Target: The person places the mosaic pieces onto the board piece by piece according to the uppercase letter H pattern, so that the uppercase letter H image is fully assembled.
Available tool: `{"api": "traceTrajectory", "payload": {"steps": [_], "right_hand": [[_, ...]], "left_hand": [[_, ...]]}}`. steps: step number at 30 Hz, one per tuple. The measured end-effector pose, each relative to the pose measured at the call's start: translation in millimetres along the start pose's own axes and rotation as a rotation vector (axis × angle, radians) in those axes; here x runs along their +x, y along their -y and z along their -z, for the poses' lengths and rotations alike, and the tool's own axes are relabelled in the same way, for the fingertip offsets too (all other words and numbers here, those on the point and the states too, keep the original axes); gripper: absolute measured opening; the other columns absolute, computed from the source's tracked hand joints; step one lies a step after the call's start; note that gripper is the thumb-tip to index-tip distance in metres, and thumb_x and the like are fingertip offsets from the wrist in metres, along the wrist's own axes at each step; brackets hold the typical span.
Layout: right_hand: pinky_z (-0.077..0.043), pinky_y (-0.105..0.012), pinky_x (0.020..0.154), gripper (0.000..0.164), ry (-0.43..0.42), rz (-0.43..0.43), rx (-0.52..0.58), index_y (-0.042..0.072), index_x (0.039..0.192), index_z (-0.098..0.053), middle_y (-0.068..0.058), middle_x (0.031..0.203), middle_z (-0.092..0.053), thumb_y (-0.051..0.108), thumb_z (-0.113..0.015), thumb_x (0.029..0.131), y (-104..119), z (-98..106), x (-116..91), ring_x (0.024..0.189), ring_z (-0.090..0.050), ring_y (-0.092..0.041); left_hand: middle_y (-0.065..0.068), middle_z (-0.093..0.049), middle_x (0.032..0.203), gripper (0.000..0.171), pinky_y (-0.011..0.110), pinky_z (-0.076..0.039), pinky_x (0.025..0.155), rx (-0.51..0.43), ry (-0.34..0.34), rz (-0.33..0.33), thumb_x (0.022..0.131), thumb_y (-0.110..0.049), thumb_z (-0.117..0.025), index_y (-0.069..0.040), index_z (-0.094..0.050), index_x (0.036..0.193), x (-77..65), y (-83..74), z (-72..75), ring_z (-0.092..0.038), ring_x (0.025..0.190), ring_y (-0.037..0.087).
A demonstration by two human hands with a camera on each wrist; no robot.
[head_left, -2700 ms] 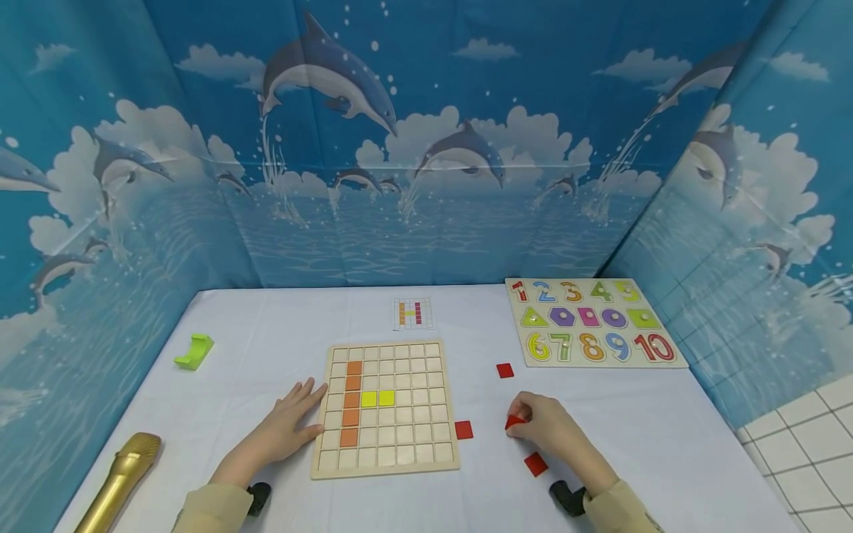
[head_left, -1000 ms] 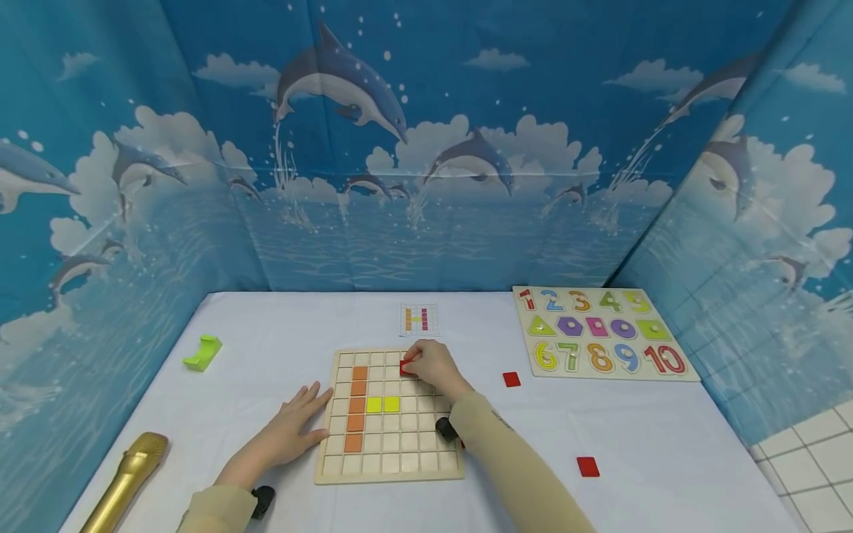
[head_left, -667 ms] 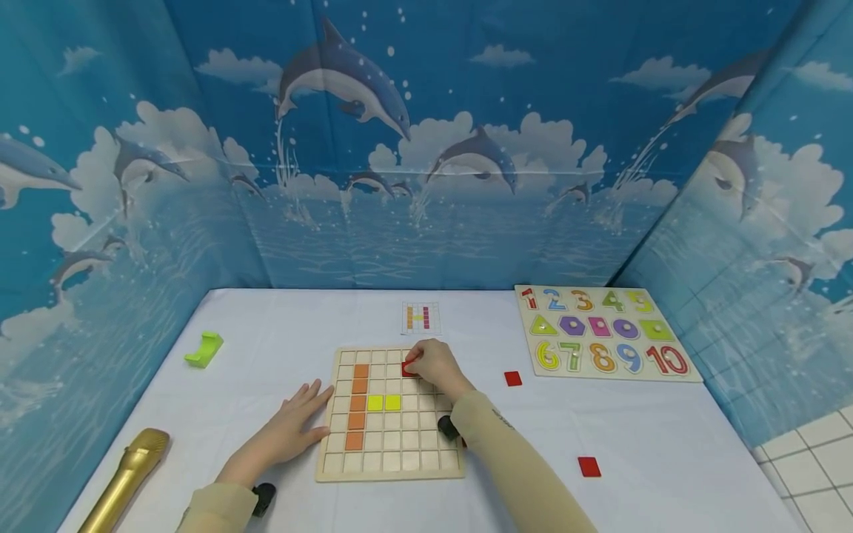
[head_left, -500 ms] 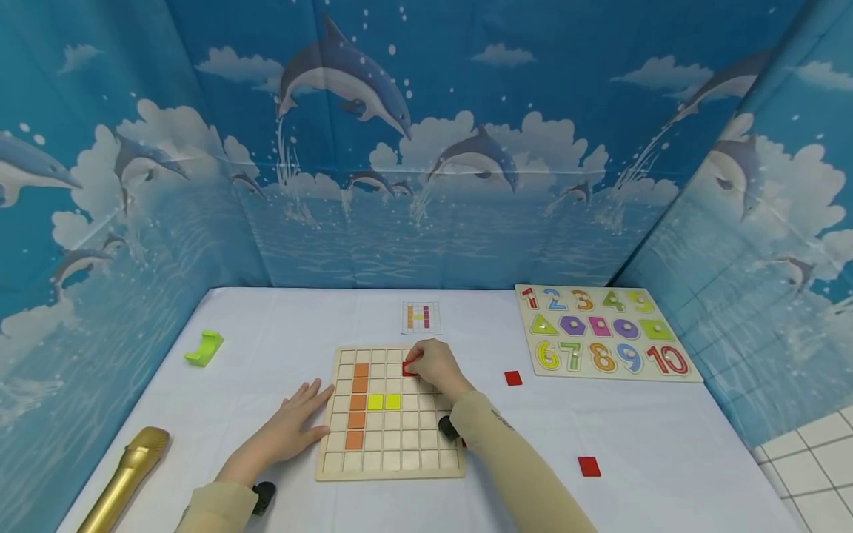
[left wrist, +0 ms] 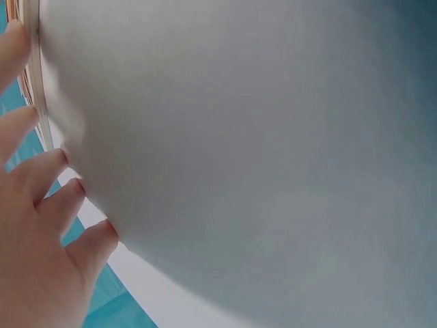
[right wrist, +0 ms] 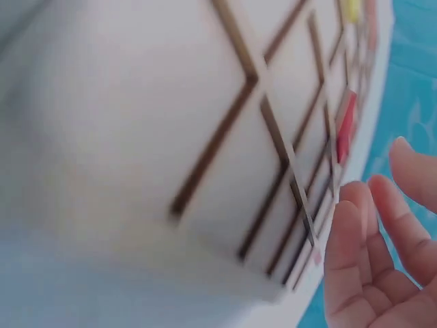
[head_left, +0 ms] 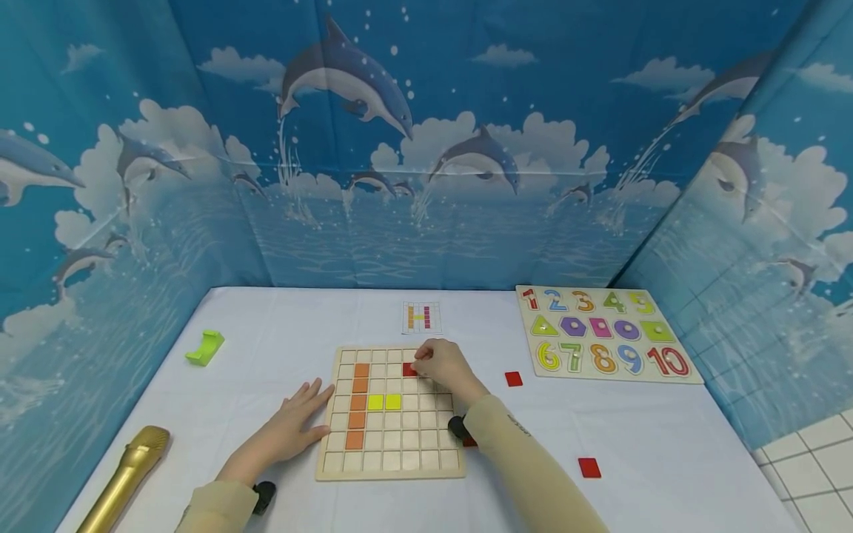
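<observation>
A wooden grid board lies before me, with a column of orange tiles and two yellow tiles in its cells. A red tile sits in a cell of the second row from the top. Just right of this tile is my right hand; in the right wrist view its thumb and fingers are parted, with nothing between them and the red tile beyond. My left hand rests at the board's left edge, fingers spread. The right hand covers some upper right cells.
Loose red tiles lie right of the board: one farther back, one nearer, one partly hidden by the right wrist. A pattern card lies behind the board. Around are a number puzzle, a gold microphone and a green holder.
My right hand picked up a red tile from the right side, carried it to the board and set it in a cell. Its fingers have now let go and shifted slightly right. The left hand stays.
</observation>
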State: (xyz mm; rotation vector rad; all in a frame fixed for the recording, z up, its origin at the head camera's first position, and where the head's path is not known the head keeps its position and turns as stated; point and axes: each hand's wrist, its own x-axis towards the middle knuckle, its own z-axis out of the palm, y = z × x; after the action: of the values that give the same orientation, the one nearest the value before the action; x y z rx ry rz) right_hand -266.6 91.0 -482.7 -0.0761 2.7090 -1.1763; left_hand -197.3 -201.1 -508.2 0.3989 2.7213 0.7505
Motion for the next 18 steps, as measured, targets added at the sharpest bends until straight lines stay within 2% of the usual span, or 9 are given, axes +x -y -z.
{"api": "traceTrajectory", "payload": {"steps": [7,18], "right_hand": [[-0.047,-0.025,0.066,0.012,0.023,-0.063,0.034,0.010,0.097,-0.071,-0.002,0.085,-0.064,0.019,-0.071,0.088,-15.1,25.5,-23.9,0.075,-0.056,-0.014],[-0.049,-0.025,0.068,0.013,0.019,-0.092,0.060,0.007,0.100,-0.071,-0.001,0.084,-0.066,0.011,-0.072,0.087,-46.5,50.9,-70.6,0.075,-0.058,-0.013]], "left_hand": [[0.023,-0.022,0.161,0.071,0.068,-0.014,0.117,0.007,0.003,0.012,0.090,-0.027,-0.070,-0.010,-0.038,0.152,-0.6,-2.4,1.3,-0.014,0.149,0.046],[0.023,-0.022,0.161,0.071,0.068,-0.014,0.117,0.004,0.009,0.024,0.090,-0.026,-0.070,-0.009,-0.038,0.152,-2.3,-5.5,3.2,-0.014,0.149,0.046]]}}
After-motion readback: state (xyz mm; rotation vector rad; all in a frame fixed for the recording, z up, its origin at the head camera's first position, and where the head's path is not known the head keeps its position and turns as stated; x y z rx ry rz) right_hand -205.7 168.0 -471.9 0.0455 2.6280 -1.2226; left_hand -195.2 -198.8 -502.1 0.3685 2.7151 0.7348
